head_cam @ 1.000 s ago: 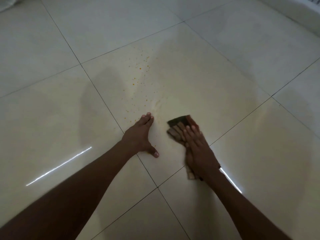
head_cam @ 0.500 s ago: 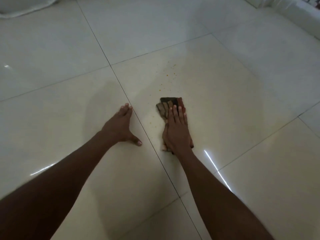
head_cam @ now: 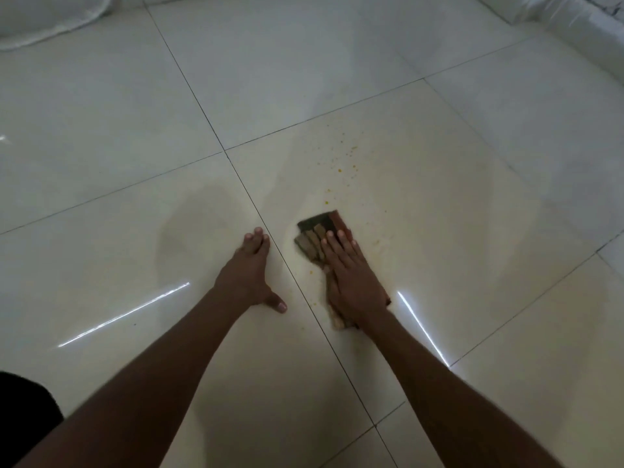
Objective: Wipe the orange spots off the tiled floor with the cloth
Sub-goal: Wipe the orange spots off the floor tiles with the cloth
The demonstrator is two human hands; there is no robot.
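A folded brown and dark striped cloth (head_cam: 314, 233) lies flat on a cream floor tile (head_cam: 439, 214). My right hand (head_cam: 351, 278) presses down on it, fingers straight and together, covering most of it. Small orange spots (head_cam: 339, 170) are scattered on the same tile just beyond the cloth, and a few specks (head_cam: 310, 272) lie at its left edge. A faint smeared patch (head_cam: 381, 244) shows to the right of the cloth. My left hand (head_cam: 248, 268) rests flat on the neighbouring tile, left of the grout line, holding nothing.
Glossy tiles with dark grout lines (head_cam: 290, 275) run all around. A white fabric bundle (head_cam: 50, 18) sits at the far left. A white wrapped object (head_cam: 567, 25) lies along the far right. Dark clothing (head_cam: 23, 410) shows at the bottom left.
My right hand slid the cloth forward over the lower spots, which are mostly gone. My left hand shifted onto the tile left of the grout line. The camera tilted up.
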